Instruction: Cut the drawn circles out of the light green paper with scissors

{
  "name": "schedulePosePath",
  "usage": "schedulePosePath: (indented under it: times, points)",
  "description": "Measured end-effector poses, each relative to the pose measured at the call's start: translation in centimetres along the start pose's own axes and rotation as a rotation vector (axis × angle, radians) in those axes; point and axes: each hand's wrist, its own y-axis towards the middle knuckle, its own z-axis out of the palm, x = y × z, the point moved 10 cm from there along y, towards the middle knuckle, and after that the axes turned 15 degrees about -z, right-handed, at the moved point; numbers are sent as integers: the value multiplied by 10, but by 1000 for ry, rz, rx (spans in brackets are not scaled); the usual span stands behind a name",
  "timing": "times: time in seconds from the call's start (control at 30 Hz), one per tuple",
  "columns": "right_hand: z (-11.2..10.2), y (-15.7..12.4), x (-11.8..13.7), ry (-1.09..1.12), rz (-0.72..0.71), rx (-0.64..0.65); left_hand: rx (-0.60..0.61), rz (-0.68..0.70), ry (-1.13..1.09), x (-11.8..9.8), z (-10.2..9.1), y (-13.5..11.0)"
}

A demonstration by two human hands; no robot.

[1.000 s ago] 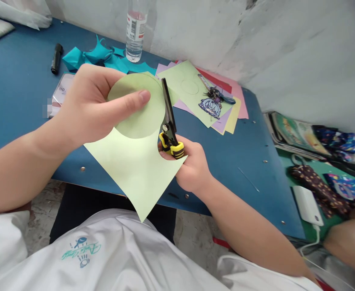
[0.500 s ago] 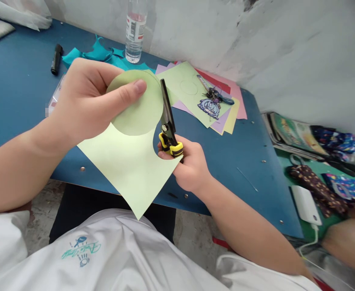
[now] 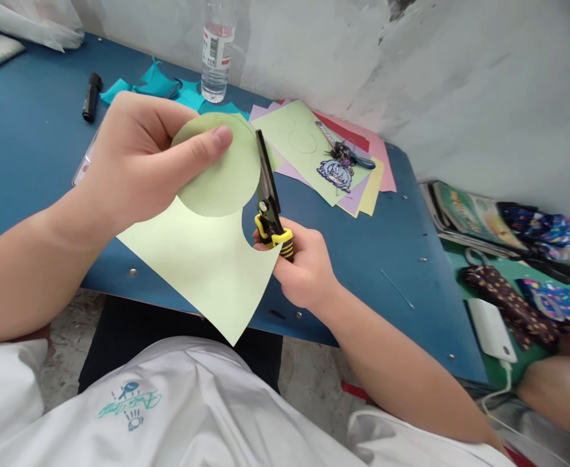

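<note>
My left hand [image 3: 143,162] pinches a sheet of light green paper [image 3: 201,266], thumb on top, over the table's front part. A rounded disc part [image 3: 221,181] of that paper is cut round much of its edge, and the sheet's offcut hangs below it with a pointed corner. My right hand [image 3: 304,266] is wrapped round the scissors [image 3: 268,194], which have black blades and yellow-and-black handles. Their blades point up and lie along the disc's right edge, looking nearly closed. The fingers behind the handles are partly hidden.
Coloured paper sheets [image 3: 289,168] with a keychain [image 3: 336,174] lie at the back right. A water bottle [image 3: 215,65], teal scraps [image 3: 158,84] and a black marker [image 3: 91,97] stand or lie behind my left hand. Another person's arm [image 3: 561,389] is at the right, near a power bank [image 3: 491,327].
The hanging offcut has swung a little and its lower corner has shifted right and slightly up. Both hands and the scissors have barely moved.
</note>
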Motion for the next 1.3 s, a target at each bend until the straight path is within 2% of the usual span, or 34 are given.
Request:
schedulePosePath:
  times: [0.17, 0.3, 0.4, 0.6, 0.77, 1.07, 1.3]
  points:
    - [0, -1, -1, 7, 5, -8, 25, -47, 39, 7, -1, 4]
    - [0, 0, 1, -19, -1, -1, 31, -53, 43, -1, 1, 3]
    - [-1, -1, 3, -59, 8, 10, 10, -58, -33, -9, 1, 0]
    - [1, -2, 3, -57, 37, 58, -44, -257, -127, -3, -2, -3]
    - [0, -2, 4, -62, 25, 64, -29, -218, -192, -6, -3, -2]
    - [2, -4, -2, -30, 50, 38, -21, -197, -120, 0, -4, -2]
    - [2, -3, -3, -46, 53, 43, 12, -242, -119, -3, 0, 2]
